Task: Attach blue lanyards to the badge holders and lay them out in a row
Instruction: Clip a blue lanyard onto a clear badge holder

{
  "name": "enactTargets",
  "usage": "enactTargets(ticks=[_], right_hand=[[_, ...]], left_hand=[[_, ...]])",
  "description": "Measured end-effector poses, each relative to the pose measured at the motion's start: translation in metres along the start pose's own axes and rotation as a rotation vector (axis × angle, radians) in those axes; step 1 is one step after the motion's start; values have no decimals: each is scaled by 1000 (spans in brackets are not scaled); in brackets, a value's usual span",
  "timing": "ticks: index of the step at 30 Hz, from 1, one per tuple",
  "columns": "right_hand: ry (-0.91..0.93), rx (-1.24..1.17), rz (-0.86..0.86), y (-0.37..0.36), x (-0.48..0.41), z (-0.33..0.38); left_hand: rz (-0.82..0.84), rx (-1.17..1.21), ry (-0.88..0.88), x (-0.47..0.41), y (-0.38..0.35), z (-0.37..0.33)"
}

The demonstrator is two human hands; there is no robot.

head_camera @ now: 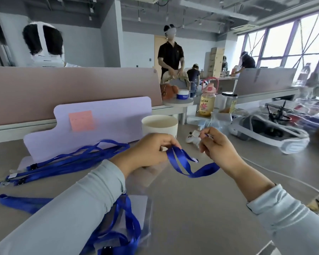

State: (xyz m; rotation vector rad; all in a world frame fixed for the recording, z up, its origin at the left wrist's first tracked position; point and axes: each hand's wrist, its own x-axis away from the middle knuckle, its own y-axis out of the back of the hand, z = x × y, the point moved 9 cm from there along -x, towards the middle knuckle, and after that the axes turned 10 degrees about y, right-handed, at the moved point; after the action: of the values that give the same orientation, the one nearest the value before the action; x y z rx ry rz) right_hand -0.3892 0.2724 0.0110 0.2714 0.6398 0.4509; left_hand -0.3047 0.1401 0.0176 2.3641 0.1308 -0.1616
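Left hand [151, 150] and right hand [218, 150] each pinch 1 blue lanyard [180, 162]; right hand's curled fingers [213, 139] hide its end.

**Open office with big windows**

A grey desk [201, 208] fills the lower frame. Behind it stands a pinkish partition [72, 89], at middle left. Grey walls [81, 43] and an exposed ceiling [136, 8] are above; tall windows [280, 45] give daylight at upper right.

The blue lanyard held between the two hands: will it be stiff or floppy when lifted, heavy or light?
Probably floppy: the blue lanyard sags in a twisted loop between the left hand and the right hand. Likely very light, since fingertip pinches carry it.
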Motion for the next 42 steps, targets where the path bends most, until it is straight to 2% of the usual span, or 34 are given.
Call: enactTargets(ticks=[6,10,12,19,22,25,34,39,42], right_hand=[[-75,161,79,11,21,-43],[-147,224,190,-5,39,-81],[-160,258,235,-12,44,-91],[-214,410,305,-23,46,-103],[-158,466,289,-29,38,-89],[-71,413,284,-51,27,-60],[179,276,520,-209,4,25],[286,208,662,-306,0,63],[349,183,750,-360,2,87]], left_hand=[[172,-515,45,-22,-70,30],[317,-571,47,-16,-97,45],[319,-576,68,-12,-93,50],[-60,-527,79,-2,-40,59],[-165,-530,85,10,-16,65],[-318,-553,121,30,16,70],[-745,-523,191,143,135,124],[-1003,-591,418,233,201,170],[-1093,-650,526,281,229,193]])
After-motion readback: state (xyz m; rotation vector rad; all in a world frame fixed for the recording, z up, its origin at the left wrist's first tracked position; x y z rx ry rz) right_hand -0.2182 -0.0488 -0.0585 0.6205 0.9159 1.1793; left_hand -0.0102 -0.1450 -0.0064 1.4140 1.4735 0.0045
